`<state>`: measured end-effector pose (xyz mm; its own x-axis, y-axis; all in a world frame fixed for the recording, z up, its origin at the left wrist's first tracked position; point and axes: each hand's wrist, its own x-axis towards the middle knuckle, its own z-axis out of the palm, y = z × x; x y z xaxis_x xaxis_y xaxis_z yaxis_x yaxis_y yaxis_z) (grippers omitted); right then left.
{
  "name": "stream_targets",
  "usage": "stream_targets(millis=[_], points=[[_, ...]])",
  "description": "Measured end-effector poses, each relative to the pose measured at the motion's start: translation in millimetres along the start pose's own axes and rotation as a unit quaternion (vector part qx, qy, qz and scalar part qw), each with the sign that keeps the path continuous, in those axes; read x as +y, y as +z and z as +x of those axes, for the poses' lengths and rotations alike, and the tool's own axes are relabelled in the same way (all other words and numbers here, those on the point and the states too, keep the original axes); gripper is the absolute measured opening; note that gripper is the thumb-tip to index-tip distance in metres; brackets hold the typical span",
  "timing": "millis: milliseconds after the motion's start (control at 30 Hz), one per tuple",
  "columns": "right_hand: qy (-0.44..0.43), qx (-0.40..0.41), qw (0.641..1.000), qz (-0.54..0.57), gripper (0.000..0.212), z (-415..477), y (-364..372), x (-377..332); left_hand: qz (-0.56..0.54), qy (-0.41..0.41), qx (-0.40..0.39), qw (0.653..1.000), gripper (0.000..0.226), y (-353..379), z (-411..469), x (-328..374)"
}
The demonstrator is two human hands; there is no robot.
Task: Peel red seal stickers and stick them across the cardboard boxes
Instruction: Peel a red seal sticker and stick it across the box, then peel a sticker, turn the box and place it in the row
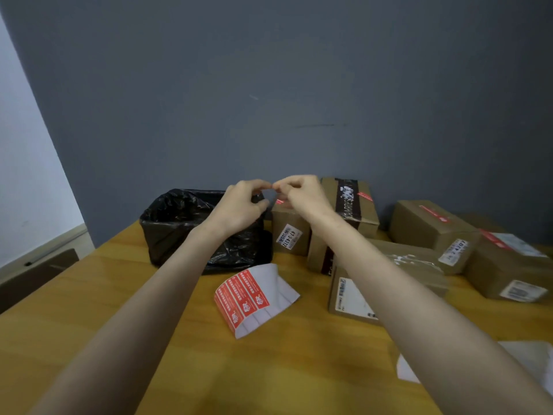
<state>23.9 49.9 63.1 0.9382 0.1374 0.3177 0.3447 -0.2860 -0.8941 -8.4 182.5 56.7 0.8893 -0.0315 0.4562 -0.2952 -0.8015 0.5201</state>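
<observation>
Table (89,310): wood, holding everything.
Cardboard boxes (428,223): clustered right.
Bin bag (185,223): black, left of the hands.
Small box (291,232): directly beneath the fingertips; label "47-3-4312".
Sticker sheet (244,298): between the forearms.
Left hand (239,205): fingers curled, tips meeting the right's; grip unclear.
Right hand (302,196): seemingly pinching a red sticker (279,201) over the small box.

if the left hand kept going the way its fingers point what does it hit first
Most likely the right hand: the left hand points straight at its fingertips, above the small cardboard box; depth is unclear.
</observation>
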Motion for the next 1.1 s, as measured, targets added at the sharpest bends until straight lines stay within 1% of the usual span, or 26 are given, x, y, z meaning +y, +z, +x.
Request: stream_targets(millis=[67,133,233,333,433,500,567,633,700,733,800,867,900,933,967,1033,1100], points=[[-0.001,0.009,1.0,0.003,0.025,-8,-22,2,-0.022,-0.006,0.001,1.0,0.041,8,-5,14],[0.0,0.018,1.0,-0.007,0.027,-16,-46,6,-0.035,0.008,-0.016,0.999,0.039,18,-11,28],[0.003,0.032,0.999,-0.032,0.029,-29,-81,15,-0.035,0.051,-0.071,0.996,0.032,34,-23,51],[0.012,0.028,0.996,-0.083,0.023,-46,-112,24,-0.028,0.097,-0.113,0.988,0.027,53,-36,75],[0.02,0.025,0.994,-0.109,0.015,-64,-137,33,-0.064,0.128,-0.1,0.985,0.02,71,-46,100],[0.025,0.027,0.992,-0.118,0.014,-77,-153,39,-0.073,0.14,-0.09,0.983,0.021,82,-51,115],[0.025,0.046,0.992,-0.114,0.014,-89,-167,45,-0.081,0.145,-0.089,0.982,0.022,92,-56,126],[0.025,0.073,0.989,-0.129,0.013,-100,-181,51,-0.105,0.151,-0.088,0.979,0.018,102,-63,135],[0.058,0.08,0.983,-0.154,0.013,-110,-195,59,-0.146,0.156,-0.091,0.973,0.012,111,-72,143],[0.09,0.059,0.979,-0.17,0.015,-115,-203,63,-0.163,0.159,-0.106,0.968,0.009,115,-77,148],[0.162,-0.027,0.958,-0.237,0.018,-124,-218,71,-0.176,0.162,-0.175,0.955,0.006,123,-85,156],[0.228,-0.125,0.907,-0.331,0.016,-131,-229,81,-0.161,0.165,-0.256,0.939,0.007,131,-91,163],[0.246,-0.162,0.878,-0.377,0.017,-135,-233,86,-0.147,0.168,-0.281,0.934,0.009,136,-94,165],[0.249,-0.186,0.856,-0.414,0.019,-138,-236,90,-0.135,0.169,-0.295,0.931,0.011,141,-97,168],[0.245,-0.198,0.842,-0.438,0.019,-141,-238,95,-0.129,0.166,-0.305,0.929,0.012,146,-100,171],[0.232,-0.194,0.844,-0.442,0.016,-146,-241,100,-0.131,0.151,-0.326,0.924,0.016,157,-108,178],[0.222,-0.186,0.864,-0.413,0.011,-148,-243,104,-0.145,0.128,-0.336,0.922,0.024,171,-117,189]])
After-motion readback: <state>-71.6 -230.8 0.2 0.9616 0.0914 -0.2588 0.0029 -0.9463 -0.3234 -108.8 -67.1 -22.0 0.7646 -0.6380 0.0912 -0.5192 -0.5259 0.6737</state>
